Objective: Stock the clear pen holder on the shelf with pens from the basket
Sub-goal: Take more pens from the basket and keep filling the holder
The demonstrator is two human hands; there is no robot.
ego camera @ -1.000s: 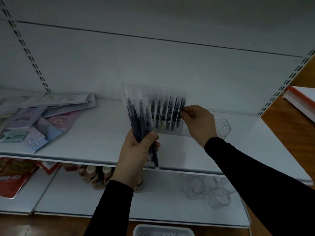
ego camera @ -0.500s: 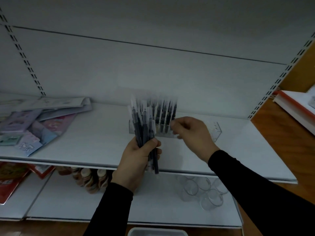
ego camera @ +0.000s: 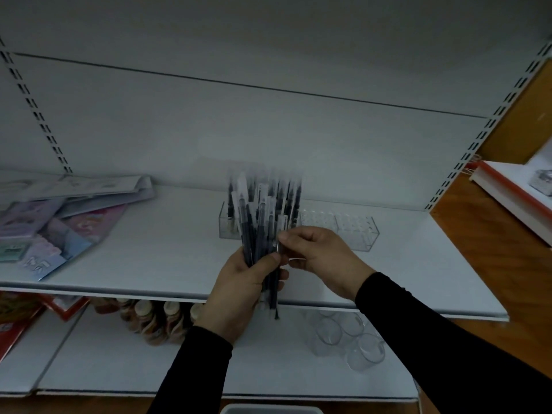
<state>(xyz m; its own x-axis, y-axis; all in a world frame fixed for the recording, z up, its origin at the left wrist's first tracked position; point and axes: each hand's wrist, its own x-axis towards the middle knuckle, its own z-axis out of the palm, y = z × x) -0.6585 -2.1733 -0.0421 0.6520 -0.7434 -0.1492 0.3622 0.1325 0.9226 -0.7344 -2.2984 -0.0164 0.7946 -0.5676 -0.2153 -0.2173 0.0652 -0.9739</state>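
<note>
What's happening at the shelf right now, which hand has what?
A person is stocking the clear pen holder on the white shelf. The left hand grips a bundle of wrapped pens upright in front of the holder. The right hand pinches one pen at the bundle's right edge, apparently picking it out. The holder's left part already has pens standing in it; the slots on its right look unfilled.

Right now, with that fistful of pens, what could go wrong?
Pulling one pen with the right hand could loosen the bundle of pens that the left hand grips, and some might drop. The pen holder looks light; a nudge while filling it could perhaps tip it and the pens already standing in it.
</note>
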